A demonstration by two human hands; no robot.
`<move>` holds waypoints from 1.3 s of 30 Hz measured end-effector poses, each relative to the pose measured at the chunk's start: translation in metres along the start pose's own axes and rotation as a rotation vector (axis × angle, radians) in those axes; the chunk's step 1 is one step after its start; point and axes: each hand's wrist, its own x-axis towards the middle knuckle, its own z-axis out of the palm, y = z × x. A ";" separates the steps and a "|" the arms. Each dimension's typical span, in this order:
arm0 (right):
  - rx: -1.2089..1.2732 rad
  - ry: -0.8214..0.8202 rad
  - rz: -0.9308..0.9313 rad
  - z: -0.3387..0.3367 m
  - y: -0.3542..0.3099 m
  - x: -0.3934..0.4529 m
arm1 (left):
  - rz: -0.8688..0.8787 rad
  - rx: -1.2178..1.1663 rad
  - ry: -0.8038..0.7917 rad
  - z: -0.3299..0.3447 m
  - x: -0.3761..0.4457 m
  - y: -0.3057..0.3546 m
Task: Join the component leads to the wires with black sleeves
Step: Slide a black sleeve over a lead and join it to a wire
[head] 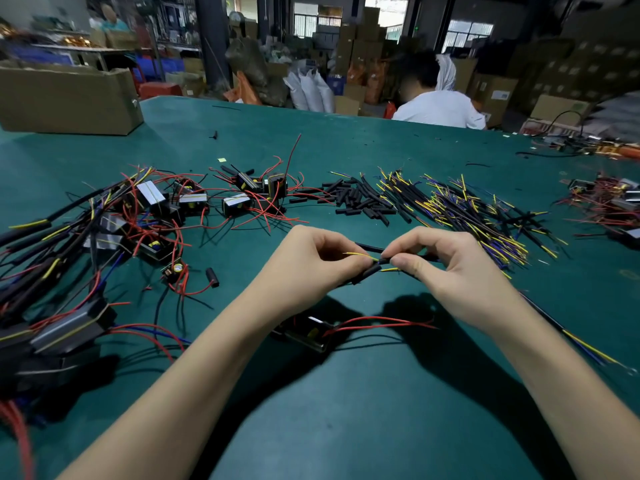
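My left hand (311,263) pinches a short black sleeve (367,271) and a thin yellow wire end (358,254). Facing it, my right hand (446,265) pinches a black-jacketed wire (367,246) with yellow ends, fingertips almost touching the left ones above the green table (346,393). Below the hands lies a black component (308,332) with red leads (381,322) running right. Loose black sleeves (356,199) are heaped beyond the hands, and a pile of black wires with yellow and blue ends (467,209) lies to their right.
Components with red leads (194,199) and joined assemblies (69,258) crowd the left side. A cardboard box (65,98) stands at the far left. One wire (575,337) lies under my right forearm. More parts (609,202) sit at the right edge; a person in white (440,105) sits past the table.
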 end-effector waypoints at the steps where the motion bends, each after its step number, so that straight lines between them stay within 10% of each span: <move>1: 0.011 0.002 -0.004 0.001 0.001 0.000 | 0.007 -0.005 0.017 0.001 0.000 0.000; 14: -0.048 0.108 0.007 0.000 0.005 0.002 | -0.133 0.091 -0.130 -0.012 0.002 -0.001; 32: 0.065 0.045 0.052 0.006 -0.001 0.002 | 0.111 0.151 0.060 0.001 0.003 -0.008; 39: -0.533 0.307 -0.124 0.006 -0.002 0.004 | 0.298 0.465 0.229 0.009 0.000 -0.007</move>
